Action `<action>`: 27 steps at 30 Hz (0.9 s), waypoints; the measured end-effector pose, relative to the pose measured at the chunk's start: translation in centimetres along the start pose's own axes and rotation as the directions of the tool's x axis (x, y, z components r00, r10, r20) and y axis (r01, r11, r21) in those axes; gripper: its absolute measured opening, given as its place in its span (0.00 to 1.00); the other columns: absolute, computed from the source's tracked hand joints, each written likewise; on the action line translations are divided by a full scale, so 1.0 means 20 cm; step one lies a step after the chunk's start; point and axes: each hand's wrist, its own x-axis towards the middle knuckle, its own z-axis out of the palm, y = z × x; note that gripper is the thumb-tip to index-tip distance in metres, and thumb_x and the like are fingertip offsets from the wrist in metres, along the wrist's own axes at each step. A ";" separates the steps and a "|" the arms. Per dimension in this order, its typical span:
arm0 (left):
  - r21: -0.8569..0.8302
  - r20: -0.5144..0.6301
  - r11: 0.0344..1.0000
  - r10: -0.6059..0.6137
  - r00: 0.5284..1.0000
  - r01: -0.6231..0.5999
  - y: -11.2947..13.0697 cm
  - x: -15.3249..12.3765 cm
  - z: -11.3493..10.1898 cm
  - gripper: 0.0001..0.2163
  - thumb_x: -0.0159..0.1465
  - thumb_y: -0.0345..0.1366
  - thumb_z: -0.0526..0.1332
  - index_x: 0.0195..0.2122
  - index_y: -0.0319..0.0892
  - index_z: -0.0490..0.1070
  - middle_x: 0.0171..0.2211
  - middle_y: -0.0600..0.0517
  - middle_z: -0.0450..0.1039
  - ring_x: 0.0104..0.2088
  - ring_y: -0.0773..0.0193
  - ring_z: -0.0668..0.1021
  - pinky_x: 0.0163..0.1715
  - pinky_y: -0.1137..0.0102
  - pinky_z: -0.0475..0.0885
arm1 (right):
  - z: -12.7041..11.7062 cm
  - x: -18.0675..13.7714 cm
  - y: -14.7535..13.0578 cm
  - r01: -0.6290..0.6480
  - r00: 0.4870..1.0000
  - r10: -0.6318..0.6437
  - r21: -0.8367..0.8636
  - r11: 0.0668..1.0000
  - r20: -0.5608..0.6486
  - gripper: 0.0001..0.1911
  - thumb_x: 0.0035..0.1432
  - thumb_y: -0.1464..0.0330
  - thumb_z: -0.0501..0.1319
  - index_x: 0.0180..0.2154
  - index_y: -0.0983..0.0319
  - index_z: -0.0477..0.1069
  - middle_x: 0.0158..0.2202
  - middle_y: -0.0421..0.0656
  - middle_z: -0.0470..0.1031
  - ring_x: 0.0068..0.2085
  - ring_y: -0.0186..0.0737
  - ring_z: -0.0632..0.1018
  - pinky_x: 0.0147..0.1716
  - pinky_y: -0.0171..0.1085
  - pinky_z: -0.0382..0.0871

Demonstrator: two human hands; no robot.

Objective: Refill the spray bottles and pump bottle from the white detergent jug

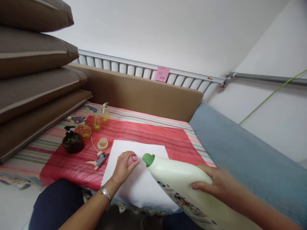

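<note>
My left hand [123, 167] is closed around a small pink bottle [132, 158] that stands on a white cloth [144, 185]. My right hand [216, 183] grips the side of a large white jug [182, 179] with a green spout [148, 158]. The jug is tilted over, its spout just right of the pink bottle's top and close to it. A silver bracelet sits on my left wrist.
A red plastic sheet [153, 134] covers a striped mat. On its left stand several small spray bottles [96, 119], a dark round bottle [72, 141], a loose cap [103, 143] and a detached spray head [100, 159]. Brown cushions [35, 80] are stacked left; a blue mattress [240, 153] lies right.
</note>
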 end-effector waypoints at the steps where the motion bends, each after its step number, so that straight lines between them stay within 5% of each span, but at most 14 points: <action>1: -0.004 0.004 1.000 0.003 1.000 -0.003 0.01 0.00 0.00 0.11 0.59 0.43 0.60 0.41 0.45 0.69 0.40 0.48 0.74 0.43 0.56 0.74 0.44 0.59 0.68 | 0.01 0.01 -0.01 0.028 0.997 -0.025 -0.041 0.999 0.079 0.16 0.46 0.53 0.65 0.33 0.56 0.75 0.33 0.41 0.79 0.34 0.46 0.77 0.32 0.37 0.66; 6: -0.006 0.049 1.000 0.005 0.999 -0.005 0.03 -0.01 0.00 0.12 0.59 0.44 0.60 0.41 0.46 0.70 0.42 0.48 0.74 0.44 0.55 0.74 0.45 0.58 0.66 | 0.03 0.05 -0.06 0.081 0.991 -0.063 -0.159 0.984 0.115 0.15 0.50 0.57 0.63 0.39 0.55 0.74 0.40 0.43 0.79 0.40 0.49 0.77 0.38 0.39 0.66; 27: 0.002 0.079 1.000 0.014 0.997 -0.015 0.05 0.01 -0.01 0.10 0.59 0.44 0.60 0.39 0.46 0.71 0.40 0.49 0.74 0.42 0.56 0.73 0.44 0.61 0.66 | -0.04 0.13 -0.19 0.073 0.993 -0.030 -0.386 0.919 0.118 0.16 0.52 0.55 0.62 0.41 0.54 0.73 0.36 0.43 0.79 0.37 0.50 0.77 0.32 0.38 0.63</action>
